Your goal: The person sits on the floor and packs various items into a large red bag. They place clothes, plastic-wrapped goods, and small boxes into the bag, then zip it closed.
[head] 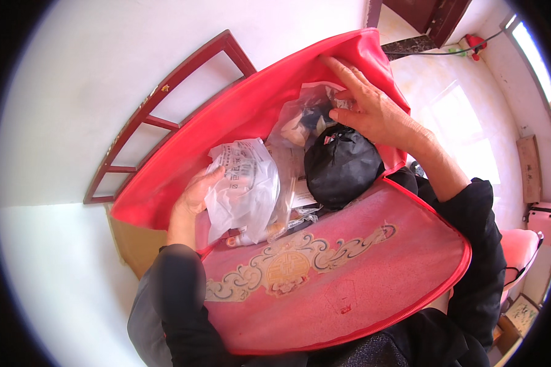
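A large red zippered bag (340,275) lies open before me, its near flap patterned and folded down. My left hand (195,195) is inside at the left, its thumb on a white plastic bag (248,183) with printing. The fingers are partly hidden behind that bag. My right hand (367,105) reaches in over the back right, fingers spread against the raised red side. Just below its palm sits a round black cloth bundle (342,169). Beside the fingers lies a clear plastic bag (298,121) with light and dark contents. Small wrapped items (275,229) lie along the near edge.
A dark red wooden frame (142,114) leans against the white wall behind the bag. Brown cardboard (135,241) stands at the left. A dark cable (445,53) runs at the upper right. A pink seat (519,254) and a pink case (542,222) stand at the right.
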Demonstrator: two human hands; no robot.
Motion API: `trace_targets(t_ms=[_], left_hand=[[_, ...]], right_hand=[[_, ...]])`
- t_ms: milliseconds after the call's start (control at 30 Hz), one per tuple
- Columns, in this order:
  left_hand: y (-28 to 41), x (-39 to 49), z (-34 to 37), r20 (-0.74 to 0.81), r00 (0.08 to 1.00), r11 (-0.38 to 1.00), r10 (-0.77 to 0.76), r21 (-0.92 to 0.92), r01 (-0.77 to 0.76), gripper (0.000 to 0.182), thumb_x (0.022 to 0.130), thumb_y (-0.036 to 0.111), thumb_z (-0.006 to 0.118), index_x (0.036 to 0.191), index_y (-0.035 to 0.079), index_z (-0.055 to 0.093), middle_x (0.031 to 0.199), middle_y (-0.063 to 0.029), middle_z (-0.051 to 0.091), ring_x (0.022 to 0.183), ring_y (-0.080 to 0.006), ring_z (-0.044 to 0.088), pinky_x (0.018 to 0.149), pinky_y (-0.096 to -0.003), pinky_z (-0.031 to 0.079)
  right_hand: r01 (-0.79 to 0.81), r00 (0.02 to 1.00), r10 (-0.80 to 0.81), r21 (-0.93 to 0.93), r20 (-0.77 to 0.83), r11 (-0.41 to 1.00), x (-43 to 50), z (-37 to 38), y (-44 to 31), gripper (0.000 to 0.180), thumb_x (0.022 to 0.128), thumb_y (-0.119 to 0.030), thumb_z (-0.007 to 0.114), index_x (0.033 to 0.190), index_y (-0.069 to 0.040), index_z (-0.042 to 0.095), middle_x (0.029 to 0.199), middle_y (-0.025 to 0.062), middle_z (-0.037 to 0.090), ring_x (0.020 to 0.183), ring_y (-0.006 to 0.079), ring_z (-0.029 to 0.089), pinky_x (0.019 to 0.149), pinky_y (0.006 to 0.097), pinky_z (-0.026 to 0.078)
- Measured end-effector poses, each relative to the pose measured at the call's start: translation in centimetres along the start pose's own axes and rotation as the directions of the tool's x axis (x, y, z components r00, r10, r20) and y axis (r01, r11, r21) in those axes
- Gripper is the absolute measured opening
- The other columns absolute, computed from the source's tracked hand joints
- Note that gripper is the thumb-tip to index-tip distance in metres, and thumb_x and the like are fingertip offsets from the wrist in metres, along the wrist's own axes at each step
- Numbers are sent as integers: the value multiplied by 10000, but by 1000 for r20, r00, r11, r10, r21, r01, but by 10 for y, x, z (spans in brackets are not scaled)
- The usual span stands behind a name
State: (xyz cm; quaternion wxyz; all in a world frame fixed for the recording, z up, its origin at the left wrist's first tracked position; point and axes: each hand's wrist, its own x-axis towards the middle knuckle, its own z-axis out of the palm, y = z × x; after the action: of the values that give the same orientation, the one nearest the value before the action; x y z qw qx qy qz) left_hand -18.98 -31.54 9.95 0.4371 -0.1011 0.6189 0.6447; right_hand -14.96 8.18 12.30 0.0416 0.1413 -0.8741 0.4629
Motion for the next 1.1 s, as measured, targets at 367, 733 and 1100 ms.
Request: trace_targets(t_ms=[367,733,1100], left_hand=[[-8,4,53,-8,969,968,245,-45,-245,601,758,-9,684,1339,8,531,1181,-111,665,1082,-231,647,975,-393,505],[58,4,36,39,798,758,602,286,-586,721,941,505,601,1472,50,426,1434,-172,516,1338,-283,483,1072,-420,380],[22,48,93,333,842,699,424,470,-538,776,846,403,787,1449,77,423,1267,-128,589,1203,-227,551,1064,-402,391]], right_hand=[[-290,862,269,-18,429,957,-16,1,-15,727,902,-375,721,1420,31,413,1276,203,629,1136,289,627,972,348,491],[-303,935,252,190,250,934,-71,24,16,171,850,-119,631,984,-16,655,770,105,671,705,182,673,659,348,521],[-216,946,102,365,308,906,-100,37,5,141,890,-100,608,1001,-15,629,898,126,682,851,249,674,784,367,516]])
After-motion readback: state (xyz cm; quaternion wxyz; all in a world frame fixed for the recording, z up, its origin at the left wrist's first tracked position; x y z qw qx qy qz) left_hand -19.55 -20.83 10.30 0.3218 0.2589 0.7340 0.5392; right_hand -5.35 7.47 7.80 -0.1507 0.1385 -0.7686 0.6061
